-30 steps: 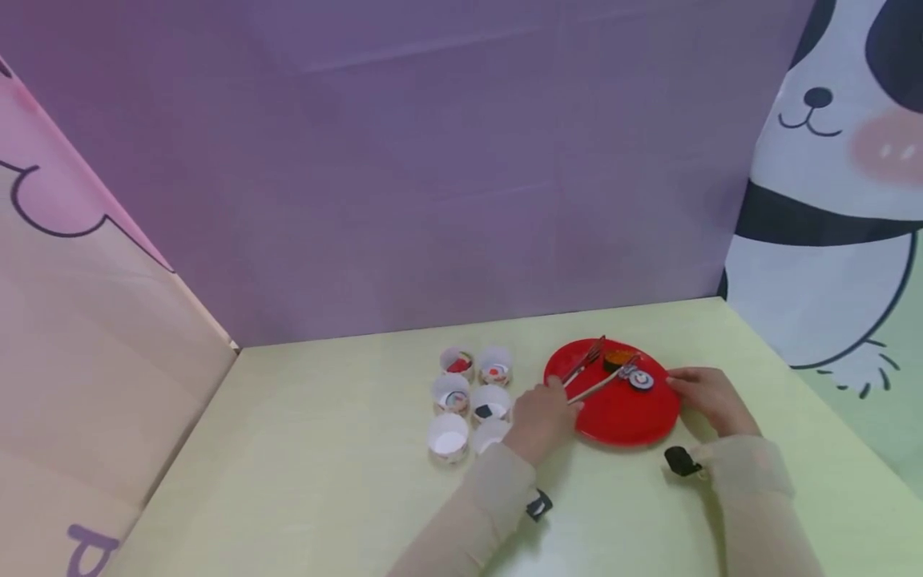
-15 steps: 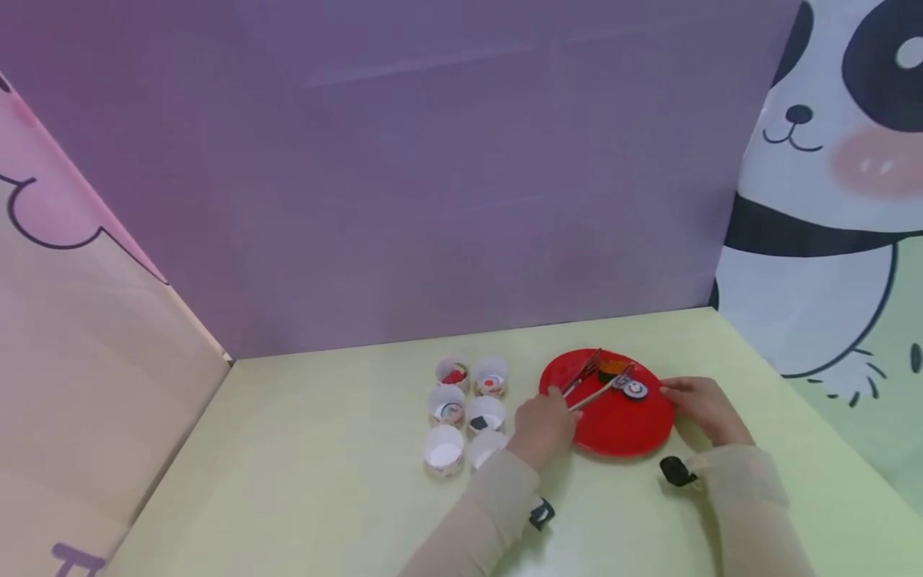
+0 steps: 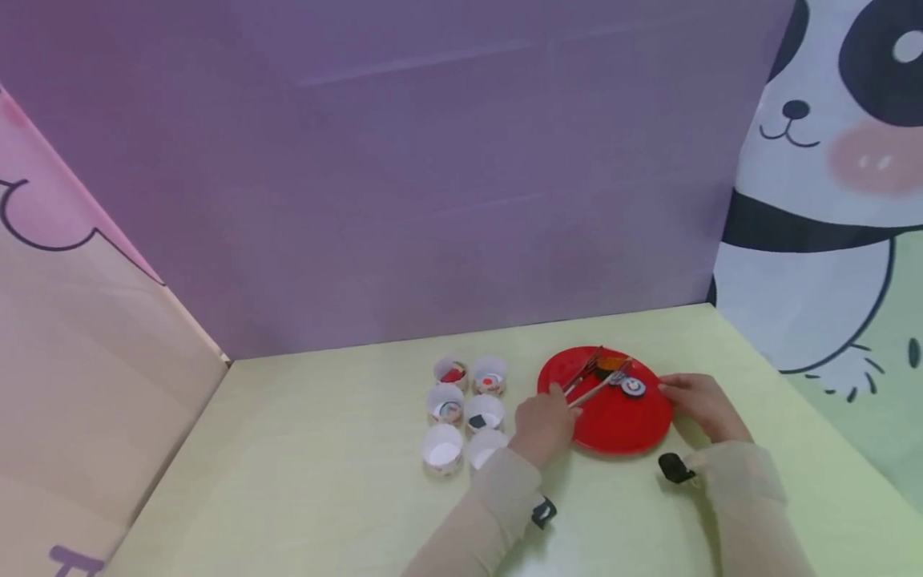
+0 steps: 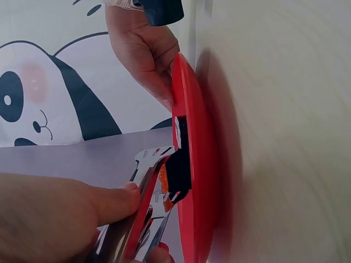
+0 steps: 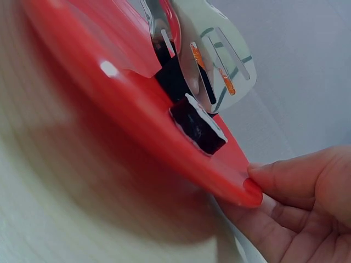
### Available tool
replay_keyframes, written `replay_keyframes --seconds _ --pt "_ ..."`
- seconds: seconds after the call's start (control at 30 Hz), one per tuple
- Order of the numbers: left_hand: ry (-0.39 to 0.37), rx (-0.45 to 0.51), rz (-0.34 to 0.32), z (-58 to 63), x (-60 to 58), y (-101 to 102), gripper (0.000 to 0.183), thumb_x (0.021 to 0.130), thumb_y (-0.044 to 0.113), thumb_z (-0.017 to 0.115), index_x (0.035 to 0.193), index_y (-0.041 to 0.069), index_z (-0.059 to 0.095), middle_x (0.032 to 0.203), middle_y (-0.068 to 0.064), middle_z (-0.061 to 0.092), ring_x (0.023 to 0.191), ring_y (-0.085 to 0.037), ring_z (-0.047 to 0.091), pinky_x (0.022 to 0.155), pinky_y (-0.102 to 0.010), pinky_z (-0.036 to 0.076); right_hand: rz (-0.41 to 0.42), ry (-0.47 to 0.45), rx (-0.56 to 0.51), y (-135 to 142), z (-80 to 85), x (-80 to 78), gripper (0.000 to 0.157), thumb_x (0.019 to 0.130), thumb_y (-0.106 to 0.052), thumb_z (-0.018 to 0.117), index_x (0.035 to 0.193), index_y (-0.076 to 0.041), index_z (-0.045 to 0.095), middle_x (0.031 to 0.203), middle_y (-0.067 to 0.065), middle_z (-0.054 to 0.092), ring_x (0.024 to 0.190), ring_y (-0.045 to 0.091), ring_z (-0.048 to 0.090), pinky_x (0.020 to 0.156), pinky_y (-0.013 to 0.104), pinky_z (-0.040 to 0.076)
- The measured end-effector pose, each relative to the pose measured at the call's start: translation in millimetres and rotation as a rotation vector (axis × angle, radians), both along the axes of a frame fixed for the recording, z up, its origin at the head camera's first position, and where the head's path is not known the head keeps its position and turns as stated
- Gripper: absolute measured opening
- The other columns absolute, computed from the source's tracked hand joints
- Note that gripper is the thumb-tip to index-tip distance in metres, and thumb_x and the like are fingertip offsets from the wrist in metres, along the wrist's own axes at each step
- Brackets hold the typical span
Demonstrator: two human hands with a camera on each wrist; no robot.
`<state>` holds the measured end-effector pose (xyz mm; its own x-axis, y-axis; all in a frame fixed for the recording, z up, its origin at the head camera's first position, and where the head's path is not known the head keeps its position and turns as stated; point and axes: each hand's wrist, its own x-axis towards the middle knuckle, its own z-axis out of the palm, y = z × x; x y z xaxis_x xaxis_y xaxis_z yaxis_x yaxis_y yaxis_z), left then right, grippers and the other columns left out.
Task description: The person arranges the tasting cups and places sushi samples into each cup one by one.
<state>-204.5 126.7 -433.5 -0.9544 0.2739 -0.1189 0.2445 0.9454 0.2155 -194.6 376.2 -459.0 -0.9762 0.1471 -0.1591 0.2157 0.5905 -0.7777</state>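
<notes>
My left hand (image 3: 544, 421) grips metal tongs (image 3: 590, 393) with slotted ends, reaching over a red plate (image 3: 627, 429). Between the ends of the tongs is a sushi piece (image 3: 611, 365) with orange topping and a black wrap, at the plate's far part. In the left wrist view the tongs (image 4: 148, 203) straddle that sushi piece (image 4: 178, 171), close over the plate. A sushi roll (image 3: 634, 387), white with a black band, lies beside it. My right hand (image 3: 703, 405) pinches the plate's right rim between thumb and fingers, seen closely in the right wrist view.
Several white paper cups stand in two columns left of the plate. One cup (image 3: 451, 374) holds a red piece, another (image 3: 486, 413) a black one. A purple wall (image 3: 469, 176) rises behind the pale table (image 3: 303, 449). My left forearm partly hides the nearest right cup (image 3: 486, 445).
The ends of the tongs have drawn slightly closer together around the orange-topped sushi piece. The right hand keeps its hold on the plate's rim. The head view has shifted a little.
</notes>
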Motion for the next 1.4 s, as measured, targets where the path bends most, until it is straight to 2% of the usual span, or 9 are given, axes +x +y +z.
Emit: replay_keyframes --seconds 0.6,0.9,1.2,1.4 --pt "-0.018 -0.051 0.017 8.0 5.4 -4.8 0.060 0.089 0.049 0.057 0.139 0.018 0.046 0.073 -0.003 0.054 0.064 -0.018 0.051 0.063 -0.026 0.044 -0.005 -0.007 0.020 -2.2 2.7 0.1 0.047 0.098 -0.020 0.047 0.127 0.017 0.046 0.125 0.034 0.049 0.105 0.040 0.052 0.089 0.047 0.046" --pt "-0.022 -0.039 0.019 14.7 8.3 -11.4 0.059 0.089 0.049 0.058 0.137 0.017 0.047 0.070 -0.003 0.053 0.061 -0.019 0.051 0.058 -0.026 0.043 -0.004 -0.010 0.013 -2.0 2.1 0.4 0.046 0.097 -0.019 0.047 0.127 0.017 0.045 0.124 0.034 0.050 0.104 0.039 0.053 0.088 0.046 0.047" --pt "0.029 -0.062 -0.009 21.7 9.5 -23.4 0.057 0.091 0.051 0.054 0.137 0.018 0.048 0.070 -0.003 0.054 0.059 -0.018 0.051 0.053 -0.026 0.042 0.000 -0.007 0.008 -1.5 2.1 0.1 0.047 0.098 -0.019 0.046 0.127 0.017 0.044 0.125 0.034 0.049 0.103 0.039 0.054 0.087 0.046 0.047" --pt "0.062 -0.029 -0.040 26.4 13.2 -35.3 0.054 0.091 0.050 0.055 0.134 0.017 0.050 0.073 -0.002 0.056 0.061 -0.017 0.050 0.056 -0.026 0.044 0.003 -0.023 0.011 -3.3 4.3 0.8 0.048 0.098 -0.020 0.046 0.128 0.017 0.044 0.126 0.034 0.048 0.105 0.040 0.052 0.088 0.046 0.047"
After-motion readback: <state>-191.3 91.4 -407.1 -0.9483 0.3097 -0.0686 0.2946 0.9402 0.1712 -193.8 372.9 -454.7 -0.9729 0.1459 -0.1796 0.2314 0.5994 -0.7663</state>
